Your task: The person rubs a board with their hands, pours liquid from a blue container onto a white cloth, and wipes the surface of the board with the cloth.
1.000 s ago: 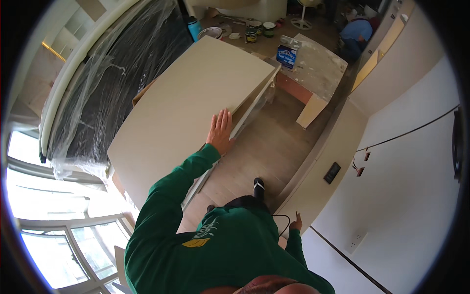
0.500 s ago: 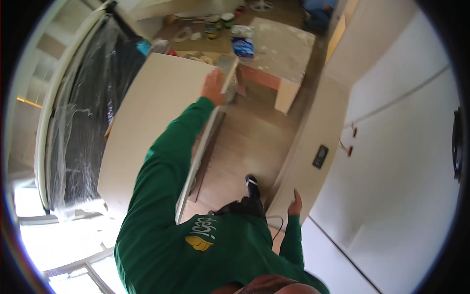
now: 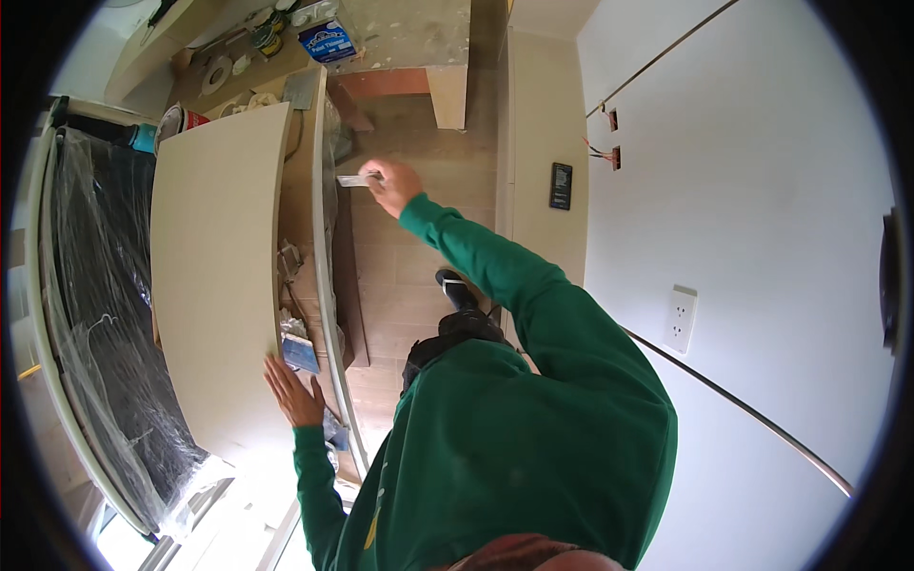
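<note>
A wide cream panel [image 3: 217, 276] lies on a work surface to my left. My left hand [image 3: 293, 392] rests with its fingers spread at the panel's right edge, close to a blue flat piece [image 3: 300, 354]. My right hand [image 3: 392, 187] reaches forward over the floor gap beside the work surface's long pale edge [image 3: 330, 238]. Its fingers are closed on a small pale flat piece [image 3: 352, 180], whose end sticks out toward that edge. What exactly this piece is, I cannot make out.
Ahead stands a low stained table [image 3: 405, 38] with a blue box [image 3: 326, 43] on it. Plastic sheeting [image 3: 105, 314] covers something dark at far left. On the right, a white wall [image 3: 743, 209] has a socket [image 3: 680, 319] and open wire boxes [image 3: 615, 157]. A dark phone-like slab [image 3: 561, 186] lies beside it.
My left hand has drawn back from the panel's far corner to its near right edge. My right hand has come up from my right side and now reaches forward. The view has turned.
</note>
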`<move>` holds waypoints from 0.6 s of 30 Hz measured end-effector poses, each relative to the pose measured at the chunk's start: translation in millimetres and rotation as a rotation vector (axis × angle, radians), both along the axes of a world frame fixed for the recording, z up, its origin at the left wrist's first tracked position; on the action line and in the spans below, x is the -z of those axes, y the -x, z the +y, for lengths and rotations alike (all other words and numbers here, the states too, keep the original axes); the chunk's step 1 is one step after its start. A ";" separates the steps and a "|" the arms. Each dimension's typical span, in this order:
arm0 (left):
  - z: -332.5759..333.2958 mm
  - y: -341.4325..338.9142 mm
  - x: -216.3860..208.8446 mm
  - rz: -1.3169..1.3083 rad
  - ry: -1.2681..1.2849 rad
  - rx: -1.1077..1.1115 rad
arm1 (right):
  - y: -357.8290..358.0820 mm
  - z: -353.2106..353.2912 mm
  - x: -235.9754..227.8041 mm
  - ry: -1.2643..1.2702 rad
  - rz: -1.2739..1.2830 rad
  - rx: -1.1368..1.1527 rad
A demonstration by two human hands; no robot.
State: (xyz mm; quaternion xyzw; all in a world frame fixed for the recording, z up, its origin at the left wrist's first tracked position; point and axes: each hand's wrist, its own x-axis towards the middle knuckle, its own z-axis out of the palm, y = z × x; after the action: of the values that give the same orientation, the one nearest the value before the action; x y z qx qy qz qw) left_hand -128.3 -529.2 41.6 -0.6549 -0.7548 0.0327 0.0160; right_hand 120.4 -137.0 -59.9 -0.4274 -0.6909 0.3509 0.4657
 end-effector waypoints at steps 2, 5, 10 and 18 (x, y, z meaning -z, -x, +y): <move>-54.2 3.5 7.8 0.003 -0.007 -0.063 | 23.8 7.6 -4.1 -0.120 0.082 0.036; -127.5 -3.7 2.6 0.020 0.031 -0.216 | 52.7 10.0 -16.7 0.313 0.374 -0.063; -232.4 -15.3 20.2 0.070 -0.049 -0.467 | 75.4 9.5 -32.8 0.131 0.375 0.025; -346.6 18.6 59.8 -0.368 -0.465 -1.450 | 104.3 6.5 -72.1 -0.361 0.248 -0.096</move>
State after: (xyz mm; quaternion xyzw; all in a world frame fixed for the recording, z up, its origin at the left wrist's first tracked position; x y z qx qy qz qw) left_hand -146.9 -875.8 -18.2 0.0271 -0.9721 -0.2330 0.0020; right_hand 16.1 -130.5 12.2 -0.2575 -0.6994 0.2934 0.5987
